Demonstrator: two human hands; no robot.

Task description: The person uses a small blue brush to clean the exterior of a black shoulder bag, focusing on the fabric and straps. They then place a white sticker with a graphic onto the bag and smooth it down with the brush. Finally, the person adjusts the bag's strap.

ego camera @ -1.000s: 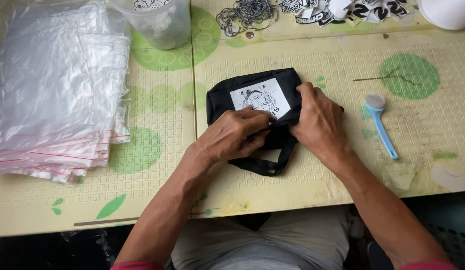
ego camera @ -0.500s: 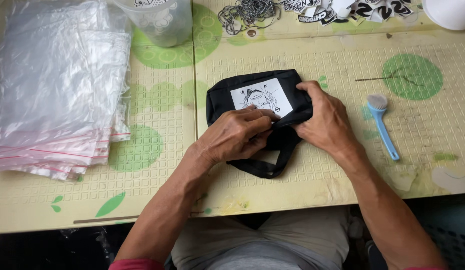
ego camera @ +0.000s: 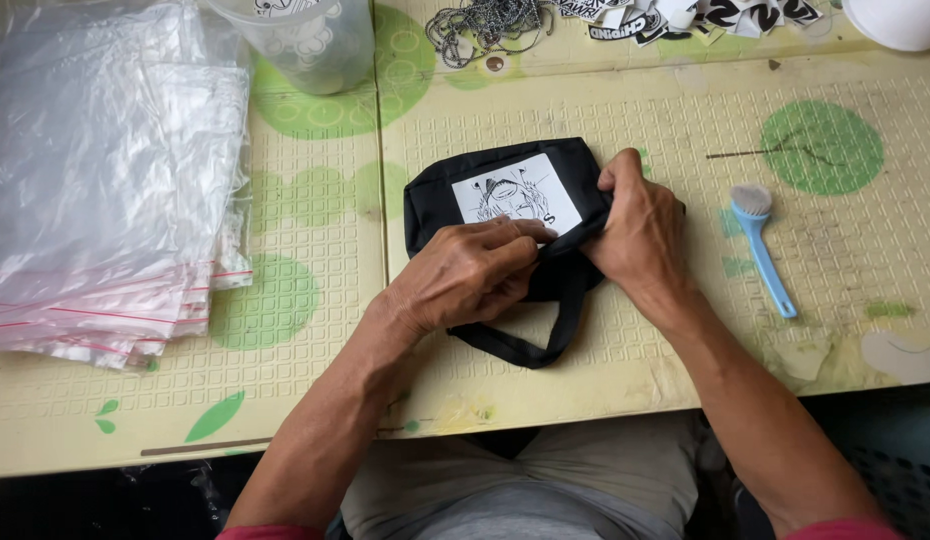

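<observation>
Hands meet on a small black pouch (ego camera: 505, 215) in the only view, the one from the head camera. The pouch lies flat on the yellow-green mat (ego camera: 685, 120), right in front of the person, with its long side running left to right. A white picture patch (ego camera: 517, 192) sits on top of it.

The left hand (ego camera: 465, 275) rests on the near edge of the pouch. Its fingers are bent and close together, and the fingertips (ego camera: 533, 232) press down just at the lower right corner of the patch. The right hand (ego camera: 640, 235) grips the right end of the pouch, with its fingers curled around the black cloth. So the pouch lies just ahead of both hands, and both touch it. The two hands nearly meet at the right end.

A black strap loop (ego camera: 530, 345) hangs from the pouch toward the person, under the left wrist.

Off to the right, well apart, lies a blue brush (ego camera: 765, 250). A stack of clear plastic bags (ego camera: 105, 180) sits far to the left.
</observation>
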